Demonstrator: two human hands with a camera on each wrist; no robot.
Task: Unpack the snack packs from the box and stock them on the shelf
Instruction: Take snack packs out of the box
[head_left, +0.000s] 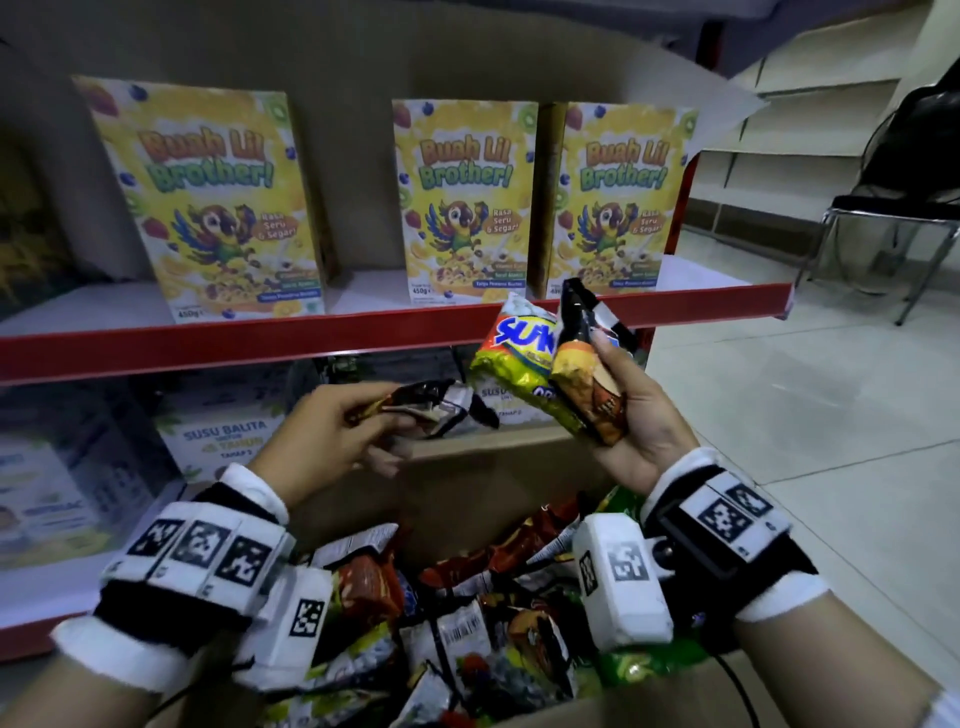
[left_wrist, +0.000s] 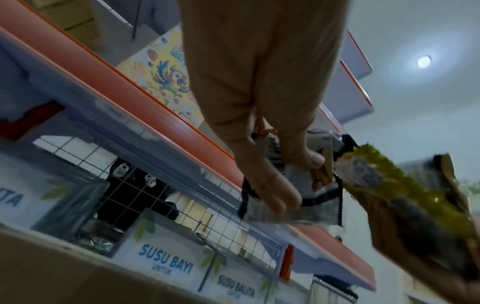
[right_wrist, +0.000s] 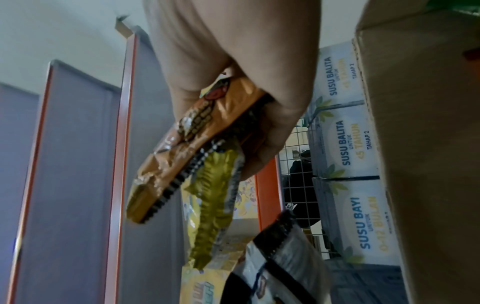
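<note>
My right hand (head_left: 628, 410) grips two upright snack packs above the box: an orange and yellow-green pack (head_left: 519, 358) and a black and orange pack (head_left: 584, 364). In the right wrist view the orange pack (right_wrist: 182, 144) and the yellow-green pack (right_wrist: 215, 203) sit in the curled fingers. My left hand (head_left: 337, 431) pinches a black and silver pack (head_left: 436, 405), holding it out flat toward the right hand's packs. The left wrist view shows the thumb and fingers clamped on this silver pack (left_wrist: 293, 197). The open cardboard box (head_left: 457, 467) below holds several more snack packs (head_left: 467, 623).
A red-edged shelf (head_left: 260, 343) carries yellow cereal boxes (head_left: 208, 197) with a free gap (head_left: 358, 291) between them. White milk cartons (head_left: 218, 441) fill the lower shelf. A black chair (head_left: 893, 218) stands on the tiled floor at the right.
</note>
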